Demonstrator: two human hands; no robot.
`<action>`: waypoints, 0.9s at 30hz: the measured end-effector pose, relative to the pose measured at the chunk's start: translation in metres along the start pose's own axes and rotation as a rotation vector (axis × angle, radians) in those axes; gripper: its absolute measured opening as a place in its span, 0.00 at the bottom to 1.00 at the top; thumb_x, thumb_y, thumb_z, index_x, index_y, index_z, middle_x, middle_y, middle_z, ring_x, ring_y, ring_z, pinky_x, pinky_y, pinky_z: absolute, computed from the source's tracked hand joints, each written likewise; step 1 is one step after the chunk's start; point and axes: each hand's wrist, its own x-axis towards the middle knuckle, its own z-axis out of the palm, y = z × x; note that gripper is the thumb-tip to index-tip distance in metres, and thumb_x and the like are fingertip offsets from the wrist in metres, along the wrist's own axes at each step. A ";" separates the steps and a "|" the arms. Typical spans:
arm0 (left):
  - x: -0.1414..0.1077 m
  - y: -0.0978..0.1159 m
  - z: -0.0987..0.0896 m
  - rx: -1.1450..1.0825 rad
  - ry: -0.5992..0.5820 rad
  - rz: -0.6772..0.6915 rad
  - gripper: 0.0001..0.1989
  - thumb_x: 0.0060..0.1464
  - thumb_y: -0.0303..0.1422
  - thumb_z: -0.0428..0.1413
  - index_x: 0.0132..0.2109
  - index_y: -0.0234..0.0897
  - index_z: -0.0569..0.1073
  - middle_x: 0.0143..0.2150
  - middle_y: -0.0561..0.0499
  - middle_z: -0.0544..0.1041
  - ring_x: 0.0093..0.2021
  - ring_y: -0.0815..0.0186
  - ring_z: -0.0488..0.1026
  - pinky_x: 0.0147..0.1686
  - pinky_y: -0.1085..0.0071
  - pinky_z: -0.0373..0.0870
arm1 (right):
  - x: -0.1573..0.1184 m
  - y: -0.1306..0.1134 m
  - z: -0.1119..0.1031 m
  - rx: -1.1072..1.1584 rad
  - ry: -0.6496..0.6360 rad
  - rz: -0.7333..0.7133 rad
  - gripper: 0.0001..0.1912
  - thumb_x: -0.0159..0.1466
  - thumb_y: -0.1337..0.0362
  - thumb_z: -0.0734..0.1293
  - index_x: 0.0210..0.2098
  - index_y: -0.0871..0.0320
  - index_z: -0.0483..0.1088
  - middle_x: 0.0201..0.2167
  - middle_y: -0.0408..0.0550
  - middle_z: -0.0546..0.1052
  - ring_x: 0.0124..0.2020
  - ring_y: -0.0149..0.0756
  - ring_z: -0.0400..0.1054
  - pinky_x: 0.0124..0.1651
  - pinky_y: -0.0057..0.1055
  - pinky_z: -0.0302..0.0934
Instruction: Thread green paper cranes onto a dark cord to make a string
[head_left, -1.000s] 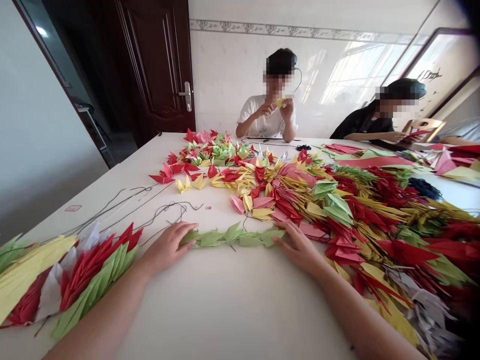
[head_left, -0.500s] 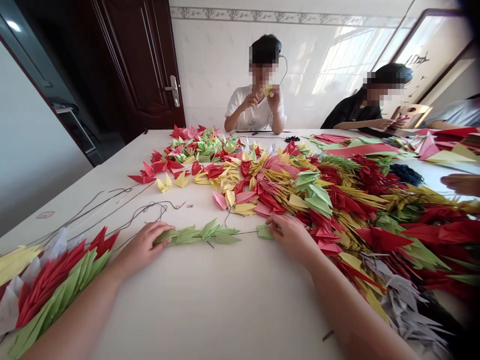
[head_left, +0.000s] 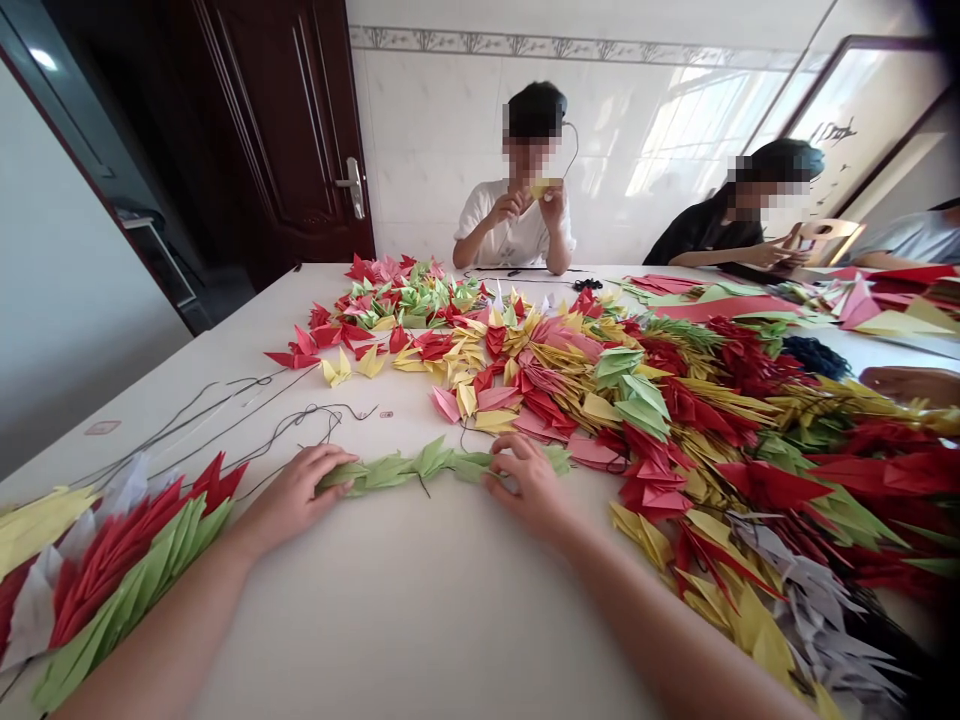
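Green paper-crane string [head_left: 420, 467] now bunches shorter than a moment ago, since the right hand [head_left: 529, 487] has slid leftward; the left hand [head_left: 296, 492] presses its other end. Both lie flat, fingers spread, on crisp pointed folds near the table [head_left: 420, 600]'s front edge.

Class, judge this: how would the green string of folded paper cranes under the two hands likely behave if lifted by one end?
The green crane string would probably droop, since it already bends. Folded paper suggests it is light and easily crushed.
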 end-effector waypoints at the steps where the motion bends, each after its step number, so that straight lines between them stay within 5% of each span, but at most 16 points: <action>1: 0.000 0.000 0.000 -0.002 -0.002 -0.002 0.18 0.54 0.44 0.45 0.48 0.42 0.67 0.48 0.48 0.68 0.49 0.61 0.63 0.49 0.64 0.62 | -0.001 0.005 -0.004 0.014 0.006 0.027 0.05 0.56 0.64 0.61 0.24 0.57 0.65 0.37 0.49 0.67 0.44 0.39 0.60 0.48 0.40 0.55; 11: 0.001 -0.002 0.001 -0.010 0.010 0.023 0.18 0.53 0.44 0.45 0.47 0.42 0.67 0.47 0.48 0.68 0.49 0.61 0.64 0.49 0.63 0.62 | -0.004 0.017 -0.016 -0.034 0.069 0.139 0.07 0.51 0.68 0.59 0.18 0.57 0.59 0.36 0.49 0.68 0.42 0.40 0.60 0.47 0.42 0.54; 13: 0.000 -0.002 0.001 -0.013 0.010 0.022 0.18 0.53 0.44 0.45 0.47 0.42 0.67 0.47 0.48 0.68 0.49 0.61 0.64 0.49 0.64 0.61 | -0.004 0.014 -0.016 -0.119 0.135 0.146 0.04 0.53 0.64 0.60 0.24 0.57 0.64 0.41 0.51 0.68 0.46 0.43 0.58 0.51 0.45 0.51; 16: 0.000 -0.002 0.002 -0.009 0.006 0.012 0.18 0.53 0.44 0.45 0.48 0.42 0.67 0.48 0.48 0.68 0.49 0.61 0.63 0.50 0.63 0.61 | -0.003 0.003 -0.013 -0.211 0.210 0.078 0.17 0.56 0.57 0.60 0.43 0.58 0.64 0.51 0.54 0.63 0.56 0.45 0.50 0.57 0.48 0.43; 19: 0.000 -0.003 0.003 -0.007 0.018 0.017 0.18 0.53 0.44 0.46 0.47 0.42 0.67 0.47 0.48 0.68 0.49 0.60 0.64 0.50 0.63 0.61 | -0.002 -0.013 -0.004 -0.206 0.038 -0.064 0.24 0.58 0.55 0.58 0.52 0.56 0.59 0.54 0.52 0.61 0.60 0.45 0.45 0.60 0.50 0.35; 22: 0.001 -0.001 0.002 -0.013 0.035 0.027 0.17 0.53 0.44 0.46 0.47 0.43 0.68 0.46 0.48 0.69 0.48 0.60 0.64 0.49 0.63 0.61 | 0.000 -0.021 0.001 -0.138 -0.149 -0.156 0.19 0.60 0.57 0.57 0.50 0.53 0.62 0.47 0.49 0.69 0.57 0.42 0.51 0.60 0.52 0.32; 27: 0.000 0.002 -0.001 -0.018 0.002 0.002 0.18 0.53 0.44 0.45 0.47 0.43 0.68 0.47 0.49 0.69 0.49 0.60 0.64 0.47 0.64 0.64 | -0.003 0.003 -0.026 -0.165 0.089 -0.081 0.18 0.59 0.57 0.58 0.47 0.55 0.64 0.47 0.50 0.70 0.56 0.42 0.54 0.59 0.51 0.38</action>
